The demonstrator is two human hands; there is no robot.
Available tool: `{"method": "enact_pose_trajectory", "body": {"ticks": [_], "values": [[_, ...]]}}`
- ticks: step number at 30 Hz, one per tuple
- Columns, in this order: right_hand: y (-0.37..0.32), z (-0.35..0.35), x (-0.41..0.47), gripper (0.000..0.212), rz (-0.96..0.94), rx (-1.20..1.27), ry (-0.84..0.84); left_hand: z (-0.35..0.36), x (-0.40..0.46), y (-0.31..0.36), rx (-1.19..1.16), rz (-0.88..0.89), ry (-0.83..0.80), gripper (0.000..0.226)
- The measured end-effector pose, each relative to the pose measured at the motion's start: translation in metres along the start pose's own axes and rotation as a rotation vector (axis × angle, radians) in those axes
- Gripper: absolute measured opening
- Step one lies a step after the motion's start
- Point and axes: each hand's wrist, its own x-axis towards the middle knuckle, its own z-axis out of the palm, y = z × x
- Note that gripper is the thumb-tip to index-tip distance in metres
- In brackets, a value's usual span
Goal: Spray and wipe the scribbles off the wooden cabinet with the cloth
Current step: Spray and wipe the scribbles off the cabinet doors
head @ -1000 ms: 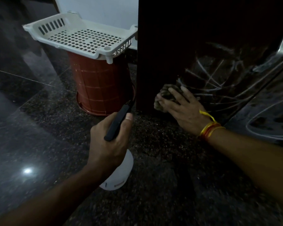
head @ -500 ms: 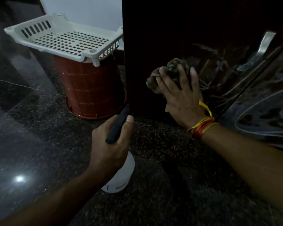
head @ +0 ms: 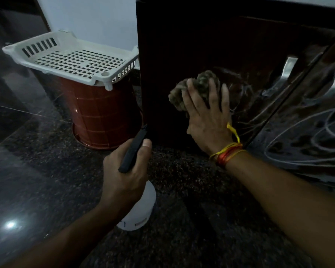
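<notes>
Pressing a bunched cloth [head: 198,88] to the dark cabinet [head: 182,55] door at frame centre, the right hand [head: 207,117] spreads its fingers over it beside pale scribbles [head: 249,120]. Lower centre, the left hand [head: 126,175] grips a white spray bottle [head: 141,209] above the floor [head: 46,171].

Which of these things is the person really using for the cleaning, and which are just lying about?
In use:
cloth, pressed to the cabinet by the right hand
spray bottle, held in the left hand
scribbles on the cabinet doors

Lying about:
white basket
red bucket under it
</notes>
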Motion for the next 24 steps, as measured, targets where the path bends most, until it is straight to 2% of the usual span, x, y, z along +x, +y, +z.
{"method": "enact_pose_trajectory", "body": {"ticks": [4,7,10,12,16,19,21,24], "values": [[-0.01,0.001,-0.007,0.079,0.105,0.037,0.009,0.002,0.004,0.004,-0.027,0.016,0.011,0.059],[-0.026,0.016,-0.038,0.081,0.064,0.053,-0.088,0.004,0.004,0.007,-0.041,0.026,0.01,0.058],[-0.029,0.019,-0.048,0.083,0.049,0.066,-0.117,0.006,-0.003,0.007,-0.039,0.021,-0.012,0.058],[-0.023,0.014,-0.038,0.086,0.082,0.064,-0.094,0.005,-0.006,0.007,-0.037,0.023,-0.019,0.058],[-0.007,-0.015,0.014,0.067,0.277,0.127,0.081,0.007,-0.005,0.006,-0.031,0.021,-0.017,0.058],[-0.003,-0.033,0.045,0.061,0.395,0.184,0.183,0.01,-0.004,0.005,-0.024,0.015,-0.018,0.059],[-0.004,-0.031,0.045,0.062,0.398,0.204,0.181,0.011,-0.002,0.006,-0.03,0.019,-0.016,0.059],[-0.009,-0.012,0.008,0.067,0.331,0.186,0.074,0.013,0.0,0.007,-0.046,0.03,-0.022,0.057]]}}
